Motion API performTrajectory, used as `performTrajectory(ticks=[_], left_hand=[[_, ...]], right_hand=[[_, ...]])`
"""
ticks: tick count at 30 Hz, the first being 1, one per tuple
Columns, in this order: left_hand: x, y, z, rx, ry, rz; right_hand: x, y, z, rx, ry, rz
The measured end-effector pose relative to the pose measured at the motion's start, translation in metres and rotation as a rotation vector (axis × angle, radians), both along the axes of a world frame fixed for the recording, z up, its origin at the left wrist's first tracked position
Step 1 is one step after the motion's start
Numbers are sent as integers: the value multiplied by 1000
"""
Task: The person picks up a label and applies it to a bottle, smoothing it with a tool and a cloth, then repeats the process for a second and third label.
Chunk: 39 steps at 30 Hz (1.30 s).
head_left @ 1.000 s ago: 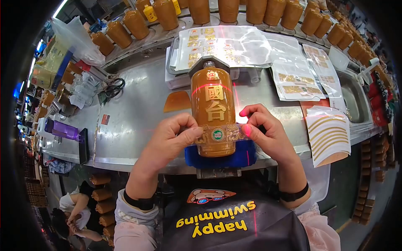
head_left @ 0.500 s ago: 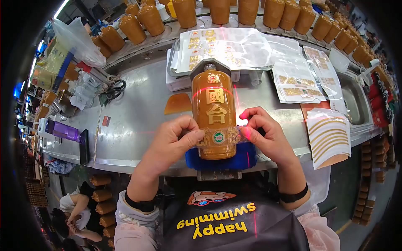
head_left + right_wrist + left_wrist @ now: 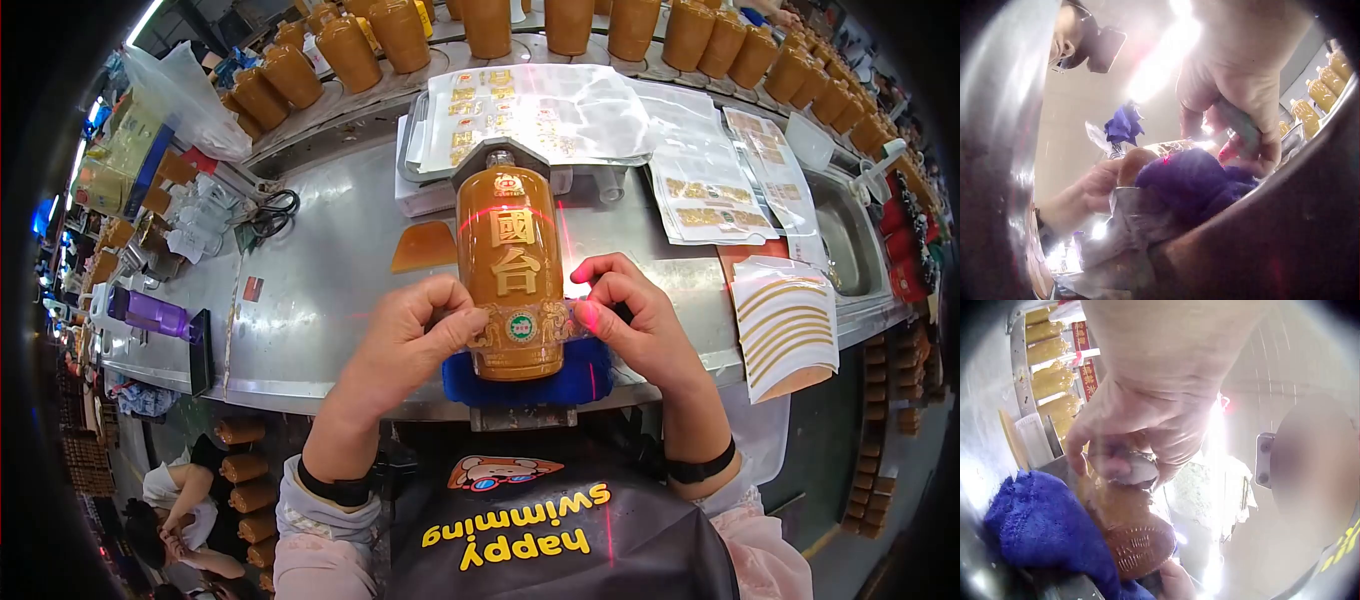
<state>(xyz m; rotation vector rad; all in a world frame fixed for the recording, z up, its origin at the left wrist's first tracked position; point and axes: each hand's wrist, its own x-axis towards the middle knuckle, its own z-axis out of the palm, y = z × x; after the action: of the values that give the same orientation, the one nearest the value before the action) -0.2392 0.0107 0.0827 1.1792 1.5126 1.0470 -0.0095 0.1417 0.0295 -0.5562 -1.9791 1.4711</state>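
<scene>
A brown glazed bottle [image 3: 512, 235] with raised gold characters lies in front of the person, its neck against a grey angled bracket [image 3: 535, 158]. Across its lower part runs a clear decal strip [image 3: 522, 326] with gold dragon patterns and a round green emblem. The left hand [image 3: 415, 325] pinches the strip's left end between thumb and curled forefinger, right at the bottle's side. At the other end, the right hand [image 3: 640, 320] pinches the strip, red laser light on its fingertips. The bottle's round base [image 3: 1141, 550] shows in the left wrist view. Under it lies a blue cloth [image 3: 585, 375].
Decal sheets [image 3: 540, 115] lie on a tray behind the bottle, with more sheets [image 3: 705, 190] and curved gold strips [image 3: 785, 320] to the right. An amber scraper-like piece [image 3: 422, 247] rests left of the bottle. Several brown bottles [image 3: 488, 28] line the conveyor at the back.
Bottles on the conveyor have moved to the right. The held strip and the bottle's base sit slightly lower in the head view; both hands keep their pinch on the strip.
</scene>
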Motion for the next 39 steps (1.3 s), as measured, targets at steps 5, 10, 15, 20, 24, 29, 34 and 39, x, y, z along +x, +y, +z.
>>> performTrajectory(ticks=[5,10,15,20,24,29,34,39], left_hand=[[1,-1,0,29,139,14],[4,-1,-4,97,184,41],[3,-1,-12,179,192,76],[3,-3,-17,147,115,109],[9,-9,-37,252,3,214],[22,-12,-56,371,17,256],[26,-11,-58,390,91,256],[27,-11,-60,381,73,262]], right_hand=[[-1,1,-1,30,-20,-6],[-4,1,-3,5,-69,-11],[-5,2,-3,-7,-76,36],[-3,7,-8,96,-96,81],[1,8,-6,-106,-76,93],[-1,-1,-4,89,-48,55],[-10,-5,-7,251,-135,-25],[-10,-5,-6,175,-146,-7]])
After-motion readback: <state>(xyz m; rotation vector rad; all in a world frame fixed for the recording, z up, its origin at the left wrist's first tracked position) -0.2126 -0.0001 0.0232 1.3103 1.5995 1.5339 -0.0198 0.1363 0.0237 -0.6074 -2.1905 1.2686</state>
